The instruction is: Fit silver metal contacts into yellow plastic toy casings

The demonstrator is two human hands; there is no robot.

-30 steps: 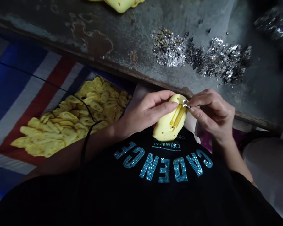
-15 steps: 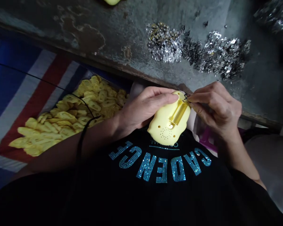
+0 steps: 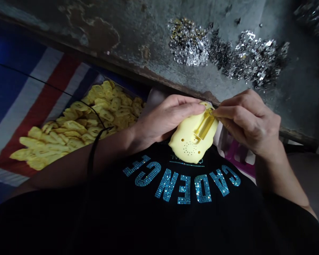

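Observation:
A yellow plastic shell with a long battery slot, small holes and a ring of speaker perforations is tilted in front of my chest. My left hand grips its upper left edge, thumb on top. At the slot's upper end, my right hand pinches a small metal battery contact, mostly covered by the fingertips. Piles of similar shiny metal contacts lie on the grey workbench beyond my hands.
Many yellow plastic shells are heaped at the left below the bench edge, on a blue, white and red striped sheet. A black cord crosses that side. Something purple shows below my right hand. More metal pieces lie at the far right.
The right fingers have pushed in closer over the slot's upper end, and the contact now shows less. Shell and both hands sit slightly further right in view.

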